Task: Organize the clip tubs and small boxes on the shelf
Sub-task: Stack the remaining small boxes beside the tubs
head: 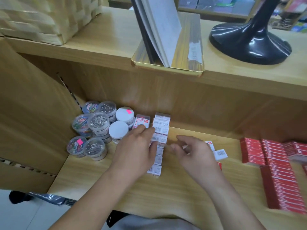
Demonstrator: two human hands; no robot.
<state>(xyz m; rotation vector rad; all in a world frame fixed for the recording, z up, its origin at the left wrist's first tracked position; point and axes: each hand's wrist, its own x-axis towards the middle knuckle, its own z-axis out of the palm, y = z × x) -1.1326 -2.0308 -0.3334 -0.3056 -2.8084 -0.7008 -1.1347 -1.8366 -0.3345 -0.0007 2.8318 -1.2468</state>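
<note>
Two bare forearms reach in from the lower edge over the wooden shelf point(174, 196). The left hand point(137, 146) lies with straight fingers flat against the left flank of a row of small white boxes point(160, 130), apparently to square the row and keep it from drifting toward the tubs. The right hand point(194, 151) hovers just beside the row's right flank with its fingers curled. Blur hides whether it pinches a box, so I cannot tell. The hands are apart, with the row between them.

The row runs from the back wall toward the front edge, barcode labels up. At least seven boxes show, and the left hand covers part of it.

The clip tubs point(98, 123) huddle touching in the left rear corner, seemingly grouped by kind. Eight lids show: three clear ones over coloured clips, three clear over silver pins, and two white. Some stand on further tubs beneath.

One red-labelled box point(142, 122) sits between the white-lidded tubs and the row. Two loose white boxes point(220, 154) lie to the right of the right hand, probably waiting to join the row. The red boxes point(280, 185) at the far right are stacked in blocks, too blurred to count.
</note>
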